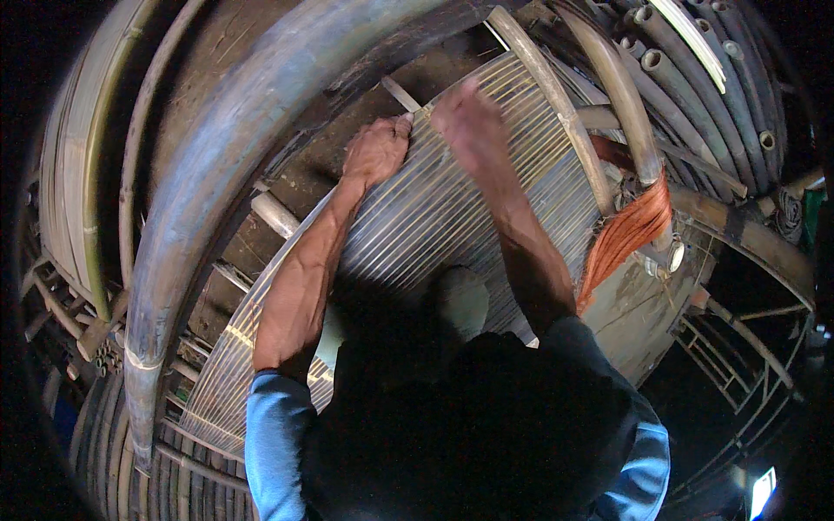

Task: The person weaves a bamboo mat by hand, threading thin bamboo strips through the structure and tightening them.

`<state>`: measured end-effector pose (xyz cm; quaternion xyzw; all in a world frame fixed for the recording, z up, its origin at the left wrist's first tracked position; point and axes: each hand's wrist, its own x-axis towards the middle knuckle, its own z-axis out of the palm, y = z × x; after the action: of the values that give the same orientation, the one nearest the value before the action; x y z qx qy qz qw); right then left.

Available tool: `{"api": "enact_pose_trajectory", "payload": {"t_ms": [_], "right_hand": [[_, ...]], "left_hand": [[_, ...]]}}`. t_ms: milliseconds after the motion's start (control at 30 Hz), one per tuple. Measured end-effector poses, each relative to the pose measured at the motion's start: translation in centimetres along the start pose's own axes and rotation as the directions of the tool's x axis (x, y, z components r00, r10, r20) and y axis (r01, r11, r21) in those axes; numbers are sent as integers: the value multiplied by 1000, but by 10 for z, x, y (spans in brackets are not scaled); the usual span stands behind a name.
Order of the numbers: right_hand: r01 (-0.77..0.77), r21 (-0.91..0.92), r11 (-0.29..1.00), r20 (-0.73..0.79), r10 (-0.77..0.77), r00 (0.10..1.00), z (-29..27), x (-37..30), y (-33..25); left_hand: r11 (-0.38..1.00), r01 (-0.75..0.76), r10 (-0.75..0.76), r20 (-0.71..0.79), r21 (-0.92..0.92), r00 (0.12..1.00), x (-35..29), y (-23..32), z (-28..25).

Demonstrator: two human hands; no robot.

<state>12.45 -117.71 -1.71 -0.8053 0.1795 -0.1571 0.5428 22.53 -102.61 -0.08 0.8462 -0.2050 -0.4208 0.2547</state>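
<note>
Left hand (375,149): pinching mat's top edge.
Right hand (469,122): blurred, grip unclear.
Slat mat (434,217): mostly laid.
Orange cord (627,234): hanging beside, unused.

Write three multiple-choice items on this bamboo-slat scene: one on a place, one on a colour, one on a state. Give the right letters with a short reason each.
1. Where does the left hand rest?
A. On the far edge of the slat mat
B. On the orange strips
C. On the thick curved pole

2. What colour is the bundle of strips hanging at the right?
A. Green
B. Orange
C. White

3. How does the right hand look?
A. Sharp and lying flat at the person's side
B. Blurred, over the mat's far end
C. Hidden behind the pole

Answers:
1 A, the left hand's fingers curl over the mat's top edge beside a small stick.
2 B, the bundle is plainly orange against the grey bamboo poles.
3 B, the right hand is smeared in the picture and sits on the slats near the left hand.
</note>
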Motion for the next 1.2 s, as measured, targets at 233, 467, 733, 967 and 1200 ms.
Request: {"api": "enact_pose_trajectory", "payload": {"t_ms": [233, 467, 733, 967, 1200], "right_hand": [[-342, 41, 939, 551, 264, 791, -13, -31, -61], [487, 119, 865, 930, -269, 251, -12, -113, -112], [428, 66, 901, 693, -350, 630, 136, -60, -145], [551, -158, 820, 880, -136, 455, 232, -82, -131], [347, -194, 917, 825, -38, 563, 256, -87, -115]], "left_hand": [[986, -163, 151, -220, -37, 964, 2, -14, 10], [927, -369, 272, -789, 61, 551, -102, -97, -11], [932, 329, 51, -954, 152, 296, -290, -215, 15], [971, 174, 100, -936, 167, 337, -309, -236, 29], [838, 411, 126, -860, 359, 494, -309, -228, 26]]}}
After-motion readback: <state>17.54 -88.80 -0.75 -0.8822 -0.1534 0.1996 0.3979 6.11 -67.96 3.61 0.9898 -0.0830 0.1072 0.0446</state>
